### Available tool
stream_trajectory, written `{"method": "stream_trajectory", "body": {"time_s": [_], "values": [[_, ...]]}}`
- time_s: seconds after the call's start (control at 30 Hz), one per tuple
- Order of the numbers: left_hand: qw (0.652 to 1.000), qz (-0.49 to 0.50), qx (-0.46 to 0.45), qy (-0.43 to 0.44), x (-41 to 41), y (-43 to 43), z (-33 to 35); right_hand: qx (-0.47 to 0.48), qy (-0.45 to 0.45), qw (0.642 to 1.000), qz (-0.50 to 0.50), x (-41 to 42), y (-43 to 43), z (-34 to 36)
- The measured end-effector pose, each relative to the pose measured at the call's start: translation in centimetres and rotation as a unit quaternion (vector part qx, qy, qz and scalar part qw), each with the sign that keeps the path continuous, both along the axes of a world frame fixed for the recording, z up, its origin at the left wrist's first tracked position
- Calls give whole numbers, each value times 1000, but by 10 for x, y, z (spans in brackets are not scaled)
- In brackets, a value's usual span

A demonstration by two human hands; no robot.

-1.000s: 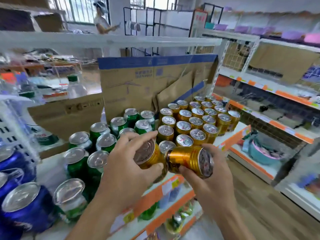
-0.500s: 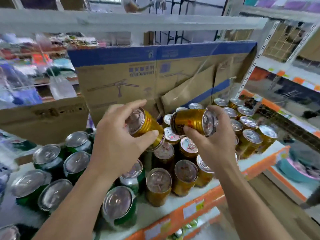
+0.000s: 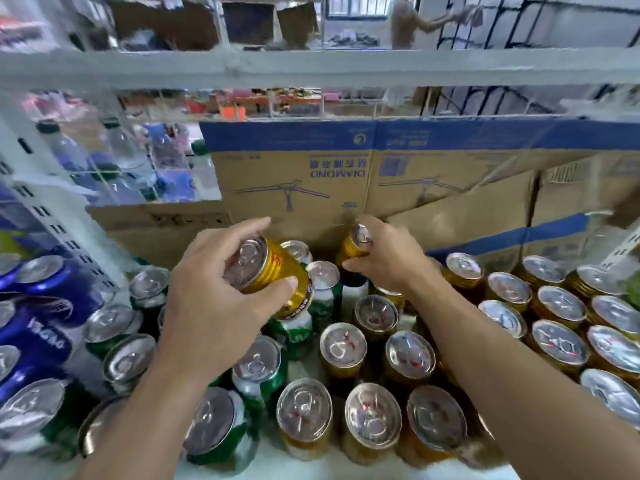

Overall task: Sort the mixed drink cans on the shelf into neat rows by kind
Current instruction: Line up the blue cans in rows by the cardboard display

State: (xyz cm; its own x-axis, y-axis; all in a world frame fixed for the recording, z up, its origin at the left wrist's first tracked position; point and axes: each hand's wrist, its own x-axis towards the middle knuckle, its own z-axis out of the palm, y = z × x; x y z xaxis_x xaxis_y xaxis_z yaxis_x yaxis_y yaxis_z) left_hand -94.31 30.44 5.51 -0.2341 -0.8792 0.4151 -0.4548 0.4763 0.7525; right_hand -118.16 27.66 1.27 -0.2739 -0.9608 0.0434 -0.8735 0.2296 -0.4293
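Gold cans (image 3: 343, 348), stiff, slick and probably full and weighty, are best wrapped round the side: the left hand (image 3: 214, 299) grips a tilted can (image 3: 277, 271) so above the green cans (image 3: 323, 289), while the right hand (image 3: 391, 258) curls round the top of a second can (image 3: 351, 249) at the shelf's (image 3: 273, 462) back edge, by the cardboard box (image 3: 294, 188). Half a second earlier both hung side by side, further forward.
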Motion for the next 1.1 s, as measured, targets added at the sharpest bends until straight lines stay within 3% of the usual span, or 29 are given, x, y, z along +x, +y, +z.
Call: {"method": "stream_trajectory", "body": {"time_s": [0.1, 0.47, 0.5, 0.57, 0.67, 0.77, 0.87, 0.9, 0.97, 1.1], "values": [[1000, 11, 4, -12, 3, 5, -1, 43, 50, 997, 40, 0, -11, -11], [999, 10, 48, -7, 9, 3, -5, 168, 104, 975, 97, 1, -15, -13], [998, 4, 55, -6, 8, 1, -3, 158, 94, 977, 112, 1, -10, -2], [998, -13, 63, -21, 1, -5, -1, 117, -27, 979, 165, 2, 4, 21], [996, -51, 57, -48, -20, -14, 6, 68, -231, 938, 250, 20, 29, 47], [991, -106, 72, -47, -42, -22, 8, -13, -243, 942, 230, 29, 36, 41], [982, -150, 114, -10, -53, -34, 3, -70, -214, 965, 131, 16, 42, 32], [983, -146, 106, -31, -55, -40, 1, -79, -203, 971, 96, 9, 44, 29], [973, -143, 91, -158, -58, -54, -11, -95, -218, 971, 37, -5, 48, 23], [880, -179, 100, -428, -70, -67, -37, -125, -245, 961, -22, -13, 55, 15]]}}
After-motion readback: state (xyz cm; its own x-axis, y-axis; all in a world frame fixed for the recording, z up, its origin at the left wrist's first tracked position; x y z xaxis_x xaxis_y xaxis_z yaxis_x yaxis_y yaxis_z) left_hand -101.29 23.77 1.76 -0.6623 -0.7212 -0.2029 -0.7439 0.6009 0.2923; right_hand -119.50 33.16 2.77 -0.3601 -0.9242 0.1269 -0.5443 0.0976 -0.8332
